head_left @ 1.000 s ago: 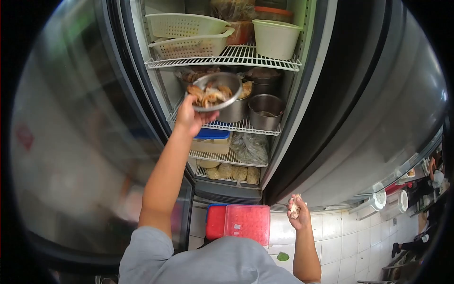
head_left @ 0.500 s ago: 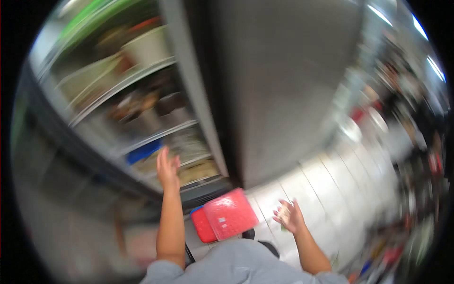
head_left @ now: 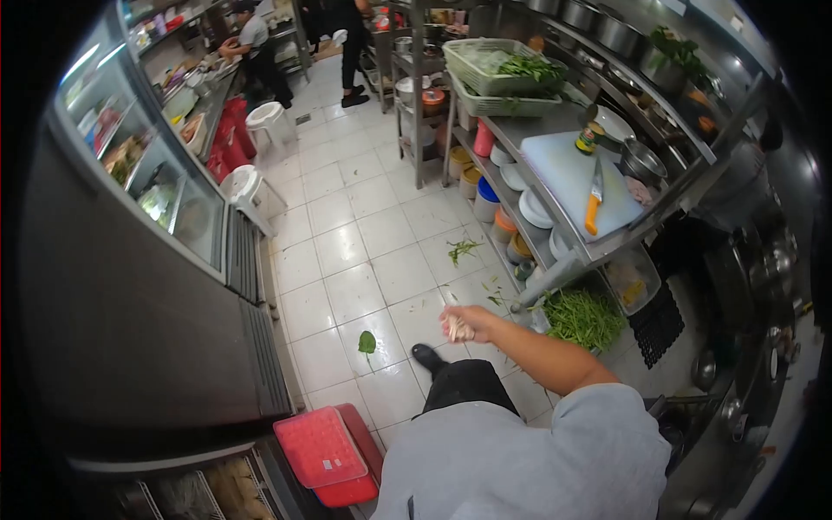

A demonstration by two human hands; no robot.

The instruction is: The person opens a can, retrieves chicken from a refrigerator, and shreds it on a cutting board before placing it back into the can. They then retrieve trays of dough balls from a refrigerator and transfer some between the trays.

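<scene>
My right hand (head_left: 472, 322) is out in front of me above the tiled floor, its fingers curled round a small clump of whitish pieces (head_left: 461, 329). Their kind is too small to make out. My left hand is out of view. On the tiles below lie a single green leaf (head_left: 367, 343) and a scatter of green sprigs (head_left: 464, 250). To the right of my forearm, a heap of green leafy stalks (head_left: 582, 319) sits low beside the steel table (head_left: 555, 186).
A white cutting board (head_left: 563, 173) bears an orange-handled knife (head_left: 594, 199) and a can (head_left: 589, 139). Red lidded boxes (head_left: 322, 446) stand by the fridge (head_left: 165, 225) at left. White stools (head_left: 251, 189) line the aisle. Two people (head_left: 256, 52) (head_left: 348, 43) are farther back.
My view has swung from the open fridge shelves to the kitchen aisle and steel table. My left hand has left the view. My right hand's fingers have closed more around the whitish pieces.
</scene>
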